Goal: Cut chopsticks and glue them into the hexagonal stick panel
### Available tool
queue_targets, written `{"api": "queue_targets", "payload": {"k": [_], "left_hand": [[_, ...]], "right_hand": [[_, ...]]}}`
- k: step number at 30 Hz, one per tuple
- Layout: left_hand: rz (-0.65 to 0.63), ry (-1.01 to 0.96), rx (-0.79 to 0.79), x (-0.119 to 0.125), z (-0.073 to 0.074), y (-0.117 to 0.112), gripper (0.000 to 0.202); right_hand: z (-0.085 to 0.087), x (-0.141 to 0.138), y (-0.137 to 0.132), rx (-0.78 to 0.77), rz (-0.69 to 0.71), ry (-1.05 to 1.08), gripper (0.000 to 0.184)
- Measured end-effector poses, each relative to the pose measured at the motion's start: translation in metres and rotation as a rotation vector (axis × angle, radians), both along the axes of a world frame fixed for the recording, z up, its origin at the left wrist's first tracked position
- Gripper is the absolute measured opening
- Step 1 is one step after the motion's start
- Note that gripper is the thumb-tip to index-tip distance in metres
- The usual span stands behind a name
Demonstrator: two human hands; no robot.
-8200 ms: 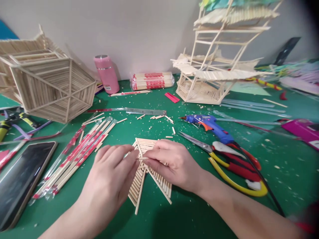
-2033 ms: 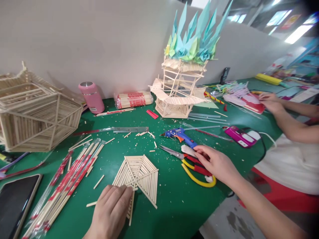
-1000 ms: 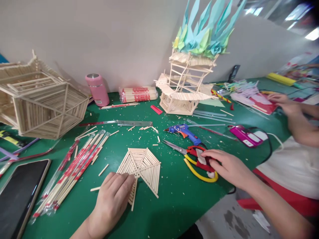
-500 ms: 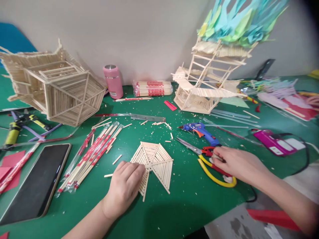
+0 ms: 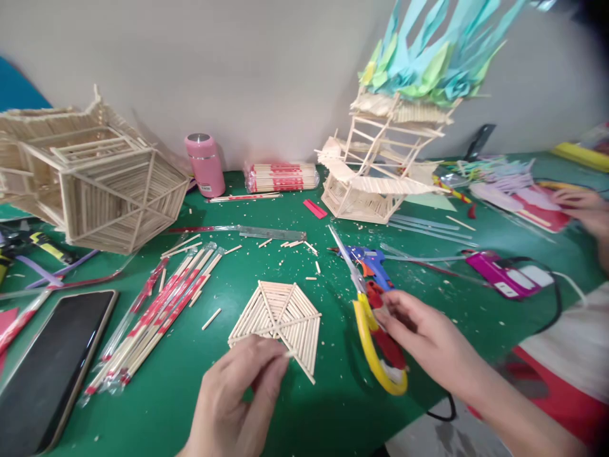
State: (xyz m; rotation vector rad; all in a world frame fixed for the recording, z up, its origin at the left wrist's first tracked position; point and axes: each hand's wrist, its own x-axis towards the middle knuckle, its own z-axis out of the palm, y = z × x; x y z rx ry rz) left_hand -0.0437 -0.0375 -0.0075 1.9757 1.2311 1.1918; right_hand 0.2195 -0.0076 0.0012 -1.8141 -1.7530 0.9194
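Gripping metal scissors with yellow-and-red handles [image 5: 364, 317], right of the web-patterned pale wooden stick panel [image 5: 303, 336]: right hand [image 5: 421, 327] has fingers bent around the handle, blades pointing away from the wearer. Left hand [image 5: 238, 393] at the panel's near-left side, thumb and forefinger pinched on a small pale piece [image 5: 288, 354], too small to identify; can't tell if that hand touches the panel. Panel itself lies flat on the green desk [image 5: 328, 419]. Blue plastic glue gun [image 5: 379, 270] is beyond the panel, to its right, partly behind the scissors. Plastic-wrapped red-and-cream wooden sticks [image 5: 162, 311] lie left of it.
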Motion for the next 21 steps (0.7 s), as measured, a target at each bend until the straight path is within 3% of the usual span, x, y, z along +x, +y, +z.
{"api": "queue_targets", "payload": {"k": [3, 5, 11, 14, 17, 21], "left_hand": [[-0.046, -0.151, -0.334, 0.011, 0.016, -0.005, 0.01], [-0.054, -0.246, -0.474, 0.015, 0.018, -0.006, 0.015], [-0.08, -0.418, -0.441, 0.025, 0.009, -0.002, 0.011], [-0.06, -0.479, -0.451, 0.03, 0.012, -0.001, 0.011], [-0.005, -0.535, -0.468, 0.029, 0.019, 0.0, 0.012], [-0.038, -0.605, -0.523, 0.023, 0.026, 0.002, 0.014]], "right_hand": [[0.0, -0.029, 0.006, 0.086, -0.131, 0.314, 0.024], [-0.002, -0.045, 0.009, 0.125, -0.156, 0.372, 0.026], [-0.009, -0.084, 0.007, 0.194, -0.188, 0.459, 0.028], [-0.01, -0.096, 0.005, 0.18, -0.144, 0.535, 0.025], [-0.011, -0.096, 0.007, 0.162, -0.096, 0.584, 0.023], [-0.016, -0.087, 0.011, 0.207, -0.12, 0.561, 0.024]]}}
